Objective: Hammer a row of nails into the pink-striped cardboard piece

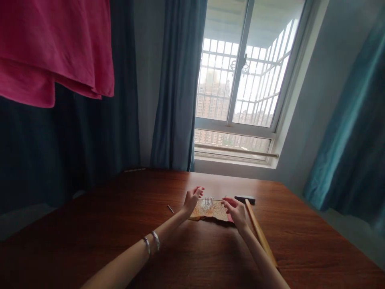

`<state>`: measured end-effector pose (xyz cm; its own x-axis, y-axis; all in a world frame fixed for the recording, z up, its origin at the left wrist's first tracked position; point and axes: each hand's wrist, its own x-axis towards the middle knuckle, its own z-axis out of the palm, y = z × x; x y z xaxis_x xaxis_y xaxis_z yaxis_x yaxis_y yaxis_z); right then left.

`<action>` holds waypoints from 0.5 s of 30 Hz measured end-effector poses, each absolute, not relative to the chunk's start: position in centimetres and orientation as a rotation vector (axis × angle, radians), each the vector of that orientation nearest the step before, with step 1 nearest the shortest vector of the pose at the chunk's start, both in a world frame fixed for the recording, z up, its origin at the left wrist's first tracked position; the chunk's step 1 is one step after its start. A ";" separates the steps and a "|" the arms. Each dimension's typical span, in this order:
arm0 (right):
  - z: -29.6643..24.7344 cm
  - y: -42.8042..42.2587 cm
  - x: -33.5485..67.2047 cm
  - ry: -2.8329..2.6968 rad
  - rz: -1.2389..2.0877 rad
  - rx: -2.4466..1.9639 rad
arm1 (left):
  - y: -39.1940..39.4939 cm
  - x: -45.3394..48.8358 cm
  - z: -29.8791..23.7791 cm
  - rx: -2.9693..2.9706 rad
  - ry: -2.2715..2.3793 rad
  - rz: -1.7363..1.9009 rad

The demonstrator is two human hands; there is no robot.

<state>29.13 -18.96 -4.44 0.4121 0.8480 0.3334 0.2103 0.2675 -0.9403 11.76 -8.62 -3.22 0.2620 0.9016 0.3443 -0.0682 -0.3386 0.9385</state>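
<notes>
A thin, patterned tan piece (221,210) with a wavy front edge and a pink right corner lies on the table; its material is hard to make out. Several thin nails (209,201) stand upright in a row on it. My left hand (192,200) is over its left side, fingers loosely bent and apart, with nothing visible in them. At the right side, my right hand (236,212) pinches a small thin nail, its tip showing above the fingers. Just beyond that hand lies a hammer (261,235) with a black head and a long wooden handle.
The brown wooden table (144,192) reaches to the window wall. A short metal rod (170,208) lies left of my left hand. Pink cloth (57,48) hangs at upper left, near the dark blue curtains (177,88). A barred window (237,80) is behind.
</notes>
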 end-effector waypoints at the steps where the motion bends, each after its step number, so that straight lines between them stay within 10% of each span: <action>1: -4.4 -18.4 29.5 -1.099 0.565 -1.265 | -7.8 12.1 -3.3 1.487 0.780 1.245; 15: -7.0 -13.5 29.3 -1.333 0.345 -1.450 | -5.3 16.5 -6.0 0.926 0.558 1.111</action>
<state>29.31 -13.52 -6.97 0.3291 0.8413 0.4288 0.5273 0.2130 -0.8225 16.50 -5.28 -6.02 0.3700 0.9271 0.0591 -0.5061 0.1478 0.8497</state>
